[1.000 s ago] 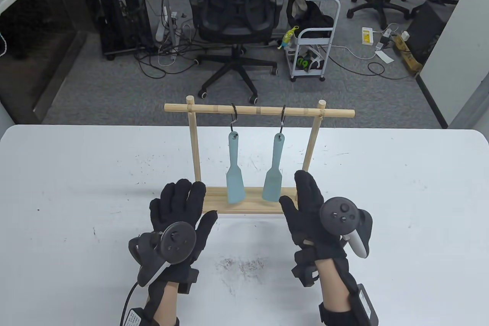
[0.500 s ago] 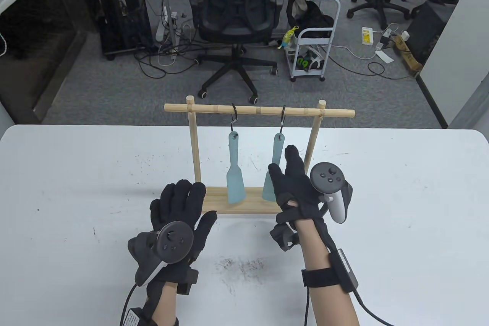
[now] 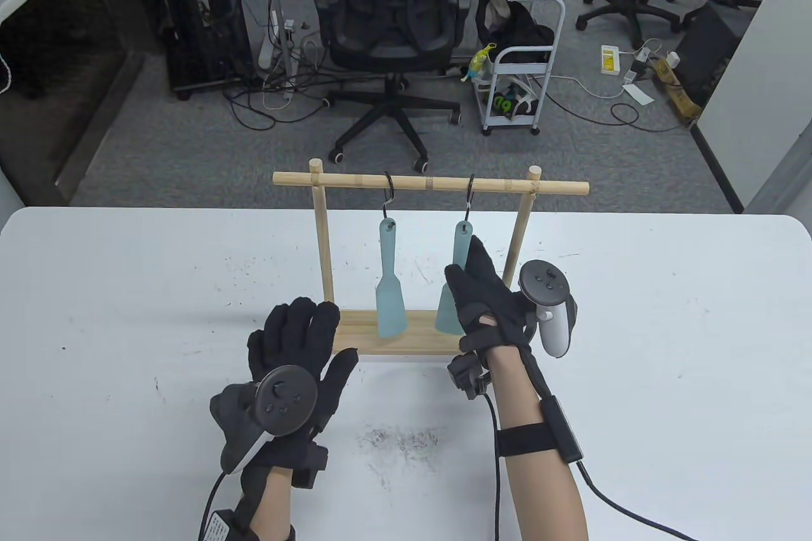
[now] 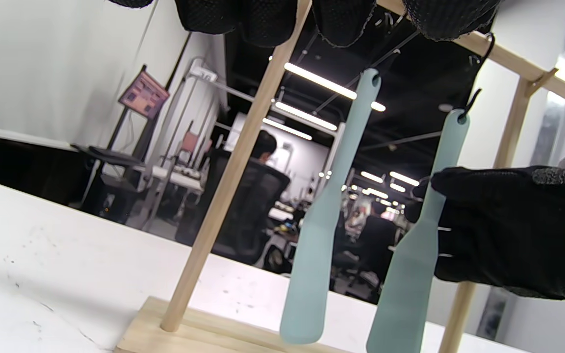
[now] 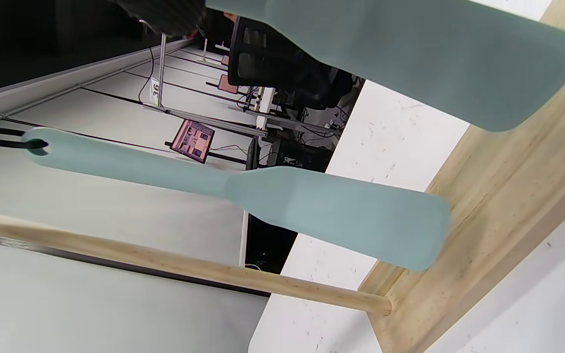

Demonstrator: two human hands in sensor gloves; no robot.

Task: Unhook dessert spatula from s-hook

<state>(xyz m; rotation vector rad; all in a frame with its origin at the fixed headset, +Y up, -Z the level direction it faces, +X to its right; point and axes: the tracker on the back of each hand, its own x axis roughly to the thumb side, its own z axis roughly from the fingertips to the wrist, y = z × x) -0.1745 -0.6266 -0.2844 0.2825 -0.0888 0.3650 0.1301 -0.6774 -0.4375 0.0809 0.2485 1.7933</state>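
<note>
Grasp step: the right hand [image 3: 488, 300] pinched the right-of-centre spatula [image 3: 458, 268] by its handle; the left hand [image 3: 295, 344] rested spread wide, empty. Next, seemingly: lift it clear of its hook [image 3: 469, 202].

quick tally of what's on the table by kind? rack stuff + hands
Dessert spatulas: 2, left and right, both still hung
S-hooks: 2, left and right
Wooden rack: 1
Hands: 2, left hand by the rack base, right hand at the right spatula's handle
Total: 7
</note>
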